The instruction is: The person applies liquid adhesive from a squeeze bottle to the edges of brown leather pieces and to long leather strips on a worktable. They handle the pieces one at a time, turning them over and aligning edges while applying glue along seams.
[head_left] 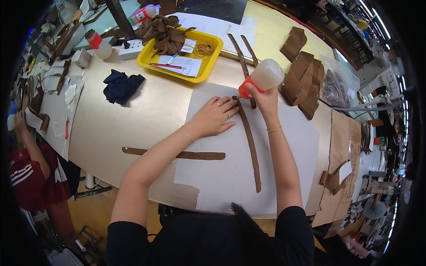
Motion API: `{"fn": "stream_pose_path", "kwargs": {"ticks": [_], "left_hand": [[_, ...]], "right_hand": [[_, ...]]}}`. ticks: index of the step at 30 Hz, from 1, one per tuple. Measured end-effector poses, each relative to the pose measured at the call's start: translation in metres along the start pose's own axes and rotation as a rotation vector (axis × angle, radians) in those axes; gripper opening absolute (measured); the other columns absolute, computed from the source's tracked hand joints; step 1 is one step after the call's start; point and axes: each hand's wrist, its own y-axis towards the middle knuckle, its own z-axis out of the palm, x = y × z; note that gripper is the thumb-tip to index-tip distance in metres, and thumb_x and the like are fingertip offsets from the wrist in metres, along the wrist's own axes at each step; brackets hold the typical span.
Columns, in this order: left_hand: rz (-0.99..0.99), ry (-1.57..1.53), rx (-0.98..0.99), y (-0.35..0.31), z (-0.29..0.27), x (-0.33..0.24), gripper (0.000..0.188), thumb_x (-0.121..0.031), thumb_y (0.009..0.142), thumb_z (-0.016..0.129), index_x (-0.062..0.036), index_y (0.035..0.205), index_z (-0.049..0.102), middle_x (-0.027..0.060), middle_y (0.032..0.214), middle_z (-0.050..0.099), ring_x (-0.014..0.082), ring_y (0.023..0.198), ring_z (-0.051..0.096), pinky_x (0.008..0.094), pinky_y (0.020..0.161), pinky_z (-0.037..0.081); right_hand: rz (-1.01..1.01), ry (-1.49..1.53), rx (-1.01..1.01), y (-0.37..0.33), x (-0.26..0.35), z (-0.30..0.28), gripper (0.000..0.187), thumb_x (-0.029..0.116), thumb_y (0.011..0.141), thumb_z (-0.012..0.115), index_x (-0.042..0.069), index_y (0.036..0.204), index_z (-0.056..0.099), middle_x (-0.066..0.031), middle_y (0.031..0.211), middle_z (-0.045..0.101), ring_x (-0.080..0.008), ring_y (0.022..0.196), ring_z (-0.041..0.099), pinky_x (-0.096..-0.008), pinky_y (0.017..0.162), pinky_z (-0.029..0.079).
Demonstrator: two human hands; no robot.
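Observation:
A long brown leather strip (251, 144) lies lengthwise on a light grey sheet (208, 179). My left hand (214, 116) rests flat beside its far end, fingers spread and their tips touching the strip. In my right hand (266, 101) is a squeeze bottle (262, 78) with a cloudy white body and a red part. It is tilted, its nozzle pointing down at the strip's far end near my left fingertips. A second brown strip (199, 155) lies crosswise under my left forearm, which hides part of it.
Beyond my hands stands a yellow tray (214, 55) with brown leather pieces, papers, pens and rubber bands. A dark blue cloth (122, 86) and another bottle (103, 48) are at left. Two narrow strips (241, 55) and stacked leather pieces (303, 80) lie far right. A co-worker (31, 173) sits left.

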Motion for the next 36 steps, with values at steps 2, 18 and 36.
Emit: {"fn": "stream_pose_path", "kwargs": {"ticks": [2,18,36], "left_hand": [[-0.014,0.004,-0.003,-0.002,0.001,0.001,0.045,-0.037,0.086,0.059,-0.0066,0.12,0.058,0.009,0.131,0.051,0.0247,0.121,0.042,0.042,0.101,0.033],[-0.038,0.061,-0.05,-0.004,0.005,0.002,0.042,-0.039,0.085,0.06,-0.0126,0.118,0.061,0.0052,0.127,0.053,0.0246,0.113,0.046,0.0428,0.096,0.034],[-0.015,0.039,-0.12,-0.002,0.005,0.003,0.04,-0.039,0.082,0.063,-0.0093,0.108,0.065,0.0082,0.119,0.057,0.0237,0.11,0.047,0.0418,0.092,0.037]], "right_hand": [[-0.01,-0.131,0.046,0.006,0.005,0.01,0.043,0.028,0.071,0.082,0.0,0.097,0.063,-0.0105,0.089,0.069,-0.0179,0.08,0.066,-0.0304,0.072,0.052],[-0.189,-0.366,0.219,0.017,0.008,0.015,0.042,0.031,0.068,0.082,0.003,0.094,0.064,-0.0099,0.083,0.069,-0.0203,0.073,0.067,-0.0318,0.067,0.052],[-0.028,-0.264,0.109,0.01,-0.003,0.013,0.043,0.029,0.069,0.082,0.0,0.096,0.064,-0.0115,0.087,0.07,-0.0205,0.078,0.068,-0.0315,0.07,0.054]]}}
